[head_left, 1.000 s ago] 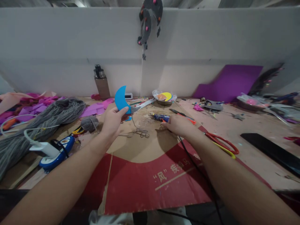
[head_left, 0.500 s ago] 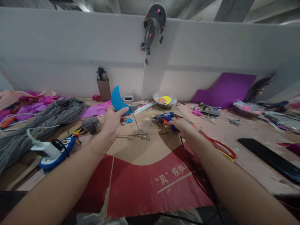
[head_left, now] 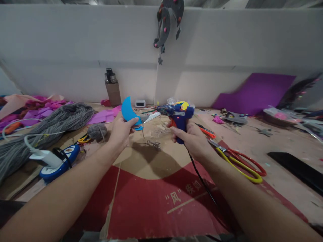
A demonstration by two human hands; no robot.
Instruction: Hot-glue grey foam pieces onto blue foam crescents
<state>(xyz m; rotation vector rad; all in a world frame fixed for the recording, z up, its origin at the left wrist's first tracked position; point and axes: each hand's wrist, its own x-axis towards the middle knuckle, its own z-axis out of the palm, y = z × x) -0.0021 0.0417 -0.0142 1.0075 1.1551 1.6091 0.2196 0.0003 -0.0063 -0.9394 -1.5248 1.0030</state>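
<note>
My left hand (head_left: pixel 124 128) pinches a blue crescent-shaped piece (head_left: pixel 128 109) near its lower end. Grey yarn (head_left: pixel 143 130) trails from the crescent's tip down to a loose tangle on the cardboard (head_left: pixel 148 164). In my right hand (head_left: pixel 190 137) is a blue hot glue gun (head_left: pixel 180 116), gripped by its handle with a small red light showing on its side. Its nozzle points left toward the crescent, with a gap between them. A black cord (head_left: pixel 195 164) runs down from the handle.
Red and yellow scissors (head_left: pixel 242 161) and an orange utility knife (head_left: pixel 208 132) lie right of my right hand, a black phone (head_left: pixel 295 168) farther out. On the left are a grey yarn ball (head_left: pixel 97 131), a yarn skein (head_left: pixel 63 122) and a blue power strip (head_left: pixel 60 163).
My right hand has lifted the glue gun off the cardboard and raised it toward the crescent. My left hand keeps its hold on the crescent. The view has tipped slightly downward.
</note>
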